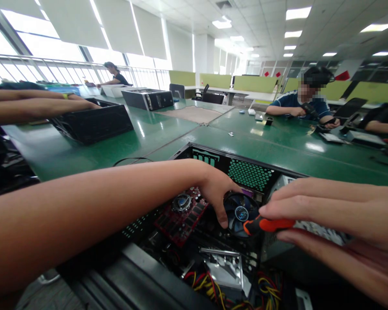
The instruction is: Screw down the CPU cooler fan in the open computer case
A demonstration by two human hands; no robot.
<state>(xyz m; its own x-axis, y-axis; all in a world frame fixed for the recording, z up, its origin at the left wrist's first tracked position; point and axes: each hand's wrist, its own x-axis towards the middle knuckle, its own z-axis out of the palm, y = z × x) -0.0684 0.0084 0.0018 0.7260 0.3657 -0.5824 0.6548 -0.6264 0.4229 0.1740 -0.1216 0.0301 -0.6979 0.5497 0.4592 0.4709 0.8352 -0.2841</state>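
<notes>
An open black computer case [213, 157] lies on the green table right below me. Inside it are a red circuit board [181, 217] and a round blue-centred cooler fan [241, 212]. My left hand [217, 189] reaches into the case, its fingers resting on the fan's left rim. My right hand [330, 215] grips an orange-and-black screwdriver [267, 224], whose tip end points toward the fan. Coloured wires [210, 286] lie bundled at the case's near end.
Another black case [93, 120] sits at the left, with another person's arms [35, 105] over it. A further case [148, 99] stands at the back. A seated person [305, 105] works across the table at the right, with small parts nearby. A person sits far left.
</notes>
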